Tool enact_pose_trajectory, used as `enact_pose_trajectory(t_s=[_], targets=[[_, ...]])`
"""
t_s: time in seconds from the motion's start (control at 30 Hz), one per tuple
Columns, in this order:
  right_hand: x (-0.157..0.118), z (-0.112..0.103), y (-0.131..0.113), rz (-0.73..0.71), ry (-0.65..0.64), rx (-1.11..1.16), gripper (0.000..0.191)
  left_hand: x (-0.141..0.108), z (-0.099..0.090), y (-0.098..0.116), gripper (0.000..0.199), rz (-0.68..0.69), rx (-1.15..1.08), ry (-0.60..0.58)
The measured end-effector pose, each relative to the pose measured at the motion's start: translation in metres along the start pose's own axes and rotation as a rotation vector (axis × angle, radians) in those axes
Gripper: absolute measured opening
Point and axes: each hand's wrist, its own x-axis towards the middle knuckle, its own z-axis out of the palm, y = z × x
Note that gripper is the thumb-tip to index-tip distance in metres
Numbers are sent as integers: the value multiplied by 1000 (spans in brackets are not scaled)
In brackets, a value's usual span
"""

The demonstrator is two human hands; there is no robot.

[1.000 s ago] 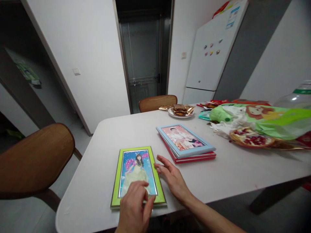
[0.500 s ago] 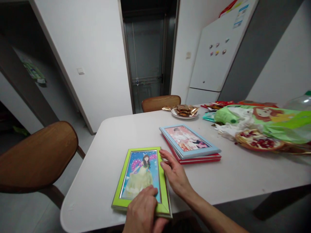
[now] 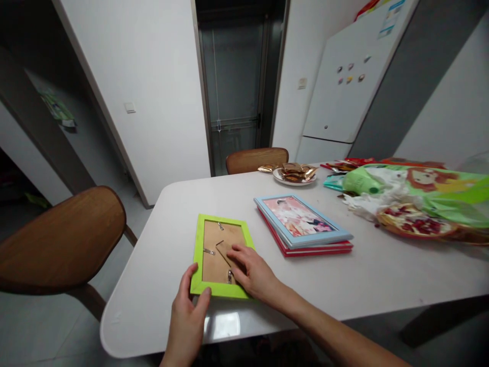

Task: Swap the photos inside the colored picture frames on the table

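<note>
A lime-green picture frame [image 3: 249, 237] lies face down on the white table, its brown backing board [image 3: 214, 262] showing. Small metal clips [image 3: 209, 251] sit around the board, and a thin bent metal wire or slot outline marks its middle. My left hand [image 3: 188, 311] holds the near left corner, fingers along the left side and thumb at the near edge. Over the right part of the backing rests my right hand [image 3: 254, 272], fingers apart and lightly curved, the thumb close to the near clip [image 3: 229, 277]. The picture side is hidden.
Right of the frame, a light-blue picture frame [image 3: 298, 219] lies on red ones [image 3: 319, 251]. Farther back stand a plate [image 3: 292, 182] of gold-wrapped snacks, a green bag [image 3: 431, 188] and an opened pomegranate [image 3: 414, 224]. Wooden chairs [image 3: 61, 239] border the table.
The green frame has been turned over from picture side up to back side up. My left hand moved to its near left corner, my right hand onto the backing.
</note>
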Motion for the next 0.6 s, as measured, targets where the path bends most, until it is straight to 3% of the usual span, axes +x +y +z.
enact_pose_trajectory(t_s=[0.17, 0.3, 0.43, 0.6], targets=[[-2, -1, 7, -54, -108, -87, 38, 0, -2, -31, 45, 178, 443, -81], [-1, -9, 8, -48, -210, -103, 37, 2, 0, -42, 43, 316, 659, -149], [3, -19, 7, -98, -315, -79, 36, 7, 1, -36, 38, 425, 734, -201], [8, -16, 8, -232, -364, -54, 17, 13, 4, -26, 24, 580, 691, -389]])
